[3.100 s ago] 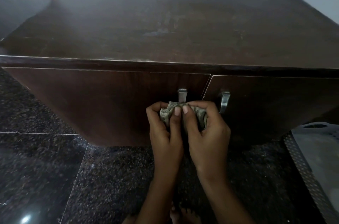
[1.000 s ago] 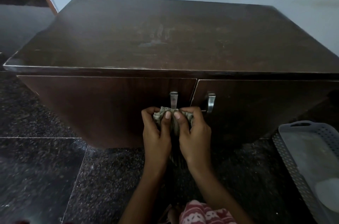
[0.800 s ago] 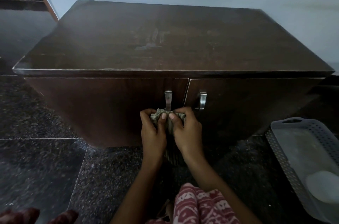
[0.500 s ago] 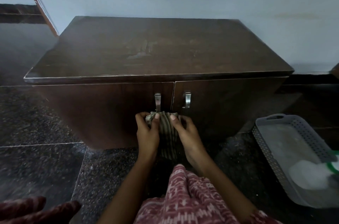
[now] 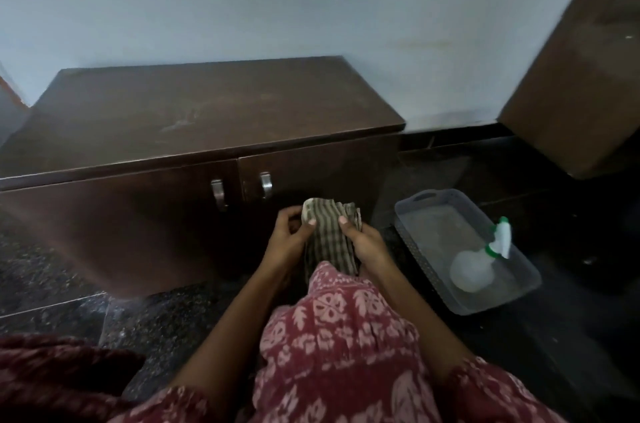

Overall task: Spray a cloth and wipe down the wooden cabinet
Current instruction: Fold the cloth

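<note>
she's crouched in front of the wooden cabinet [image 5: 207, 110], and the striped cloth [image 5: 329, 235] is bunched between both hands, low down before the cabinet's right-hand door. the left hand [image 5: 289, 242] has its thumb pressed onto the fold with the fingers curled under. the right hand [image 5: 369, 244] clasps the other side the same way, so both are grasping the cloth. the rest of it hangs down towards her patterned red knee [image 5: 339, 325]. from here i can't tell whether the cloth touches the door or sits just off it.

the spray bottle [image 5: 474, 270] lies on its side in the grey plastic basket [image 5: 433, 200] on the floor, just to the right of the cabinet, and neither hand is near it. whether the cloth is already damp i cannot tell, as the stripes give nothing away in this dim light.

as for the wiping, the cabinet's top shows pale smears and a dusty scuff near its middle, so to my eye the top isn't finished. the two metal handles [image 5: 218, 192] sit where the doors meet, left of the cloth. the door fronts are too dark to judge as clean or not. i'd say she is folding the cloth to a fresh face, with most of the wiping, the top above all, left to do.
</note>
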Available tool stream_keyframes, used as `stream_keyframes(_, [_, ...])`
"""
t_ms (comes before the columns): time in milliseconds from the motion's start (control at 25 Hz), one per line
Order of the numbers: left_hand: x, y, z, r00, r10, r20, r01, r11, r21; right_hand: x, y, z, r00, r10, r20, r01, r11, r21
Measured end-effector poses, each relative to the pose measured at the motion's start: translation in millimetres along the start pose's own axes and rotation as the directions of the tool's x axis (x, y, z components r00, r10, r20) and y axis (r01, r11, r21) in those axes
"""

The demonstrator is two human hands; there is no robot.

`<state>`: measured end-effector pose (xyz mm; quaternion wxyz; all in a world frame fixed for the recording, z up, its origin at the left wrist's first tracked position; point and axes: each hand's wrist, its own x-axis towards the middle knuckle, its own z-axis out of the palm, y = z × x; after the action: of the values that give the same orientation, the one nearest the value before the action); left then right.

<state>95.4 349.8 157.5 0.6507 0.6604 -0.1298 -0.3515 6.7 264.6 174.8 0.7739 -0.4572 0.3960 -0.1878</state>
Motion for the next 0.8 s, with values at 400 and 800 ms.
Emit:
stream_keyframes(400, [57,8,170,0.938,-0.1,0.332,0.021,0.972,0.233,36,-33,-150,0.98,-0.047,-0.192,0.078,0.985,0.155])
stream_keyframes(800, [219,-92,279,0.84,-0.14,0.525,-0.225,0.79,0.57,196,11,-248,0.818,-0.031,-0.574,0.115,0.987,0.111])
